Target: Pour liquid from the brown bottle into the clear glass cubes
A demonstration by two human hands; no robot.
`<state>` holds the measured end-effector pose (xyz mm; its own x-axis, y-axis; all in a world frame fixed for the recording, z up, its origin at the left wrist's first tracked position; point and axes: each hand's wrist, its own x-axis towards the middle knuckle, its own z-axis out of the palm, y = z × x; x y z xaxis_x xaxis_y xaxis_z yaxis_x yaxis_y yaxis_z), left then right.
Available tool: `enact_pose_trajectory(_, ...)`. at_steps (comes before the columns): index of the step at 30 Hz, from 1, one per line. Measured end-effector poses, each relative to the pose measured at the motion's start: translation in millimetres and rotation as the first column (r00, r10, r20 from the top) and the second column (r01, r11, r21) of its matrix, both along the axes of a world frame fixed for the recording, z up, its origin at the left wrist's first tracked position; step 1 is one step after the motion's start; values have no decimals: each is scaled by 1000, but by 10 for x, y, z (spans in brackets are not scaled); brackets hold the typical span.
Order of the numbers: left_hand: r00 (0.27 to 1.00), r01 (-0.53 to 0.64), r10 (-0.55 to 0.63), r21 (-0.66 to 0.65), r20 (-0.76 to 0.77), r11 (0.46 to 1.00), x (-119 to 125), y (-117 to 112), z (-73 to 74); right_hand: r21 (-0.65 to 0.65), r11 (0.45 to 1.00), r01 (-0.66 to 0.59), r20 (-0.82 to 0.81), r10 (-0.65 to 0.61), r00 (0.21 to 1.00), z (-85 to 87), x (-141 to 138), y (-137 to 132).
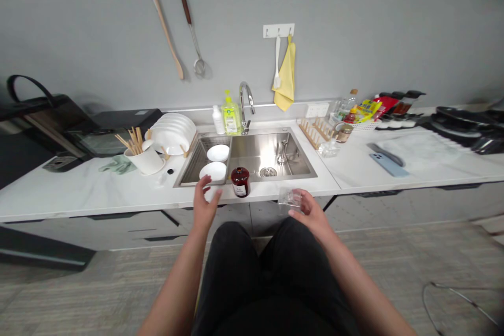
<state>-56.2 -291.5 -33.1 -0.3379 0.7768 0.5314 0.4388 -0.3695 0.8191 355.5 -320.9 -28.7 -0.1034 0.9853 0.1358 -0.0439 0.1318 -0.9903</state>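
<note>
My right hand (311,212) is closed round a small clear glass (290,198), held just below the front edge of the white counter (98,189). My left hand (205,202) hovers open with fingers apart, holding nothing, at the counter's front edge. It is close to a white bowl (213,171) in the sink's drainer basket and to a dark brown bottle (240,181) standing on the sink's front rim. A second white bowl (218,153) lies behind the first. The steel sink (275,149) has a tap (246,100) at its back.
Left of the sink stand a rack of white plates (173,131), a white cup of chopsticks (144,155) and a green cloth (118,165). Dish soap (231,115) stands by the tap. A wooden rack (315,131), jars, a knife (386,154) and a phone (388,164) lie to the right.
</note>
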Motion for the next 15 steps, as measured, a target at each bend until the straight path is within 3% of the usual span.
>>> enact_pose_trajectory(3, 983, 173, -167, -96, 72, 980, 436, 158, -24, 14, 1000, -14, -9, 14, 1000, -32, -6, -18)
enact_pose_trajectory(6, 978, 190, -168, -205, 120, 960, 652, 357, 13, 6, 999, -39, 7, 39, 999, -35, 5, -64)
enact_pose_trajectory(10, 989, 149, -140, -340, 51, 928, 750, 472, 82, -13, 998, -61, 40, 62, 997, -10, 23, -136)
enact_pose_trajectory(15, 993, 119, -108, -307, 52, 944, 728, 411, 112, 6, 1000, -26, 31, 25, 999, -21, 32, -174)
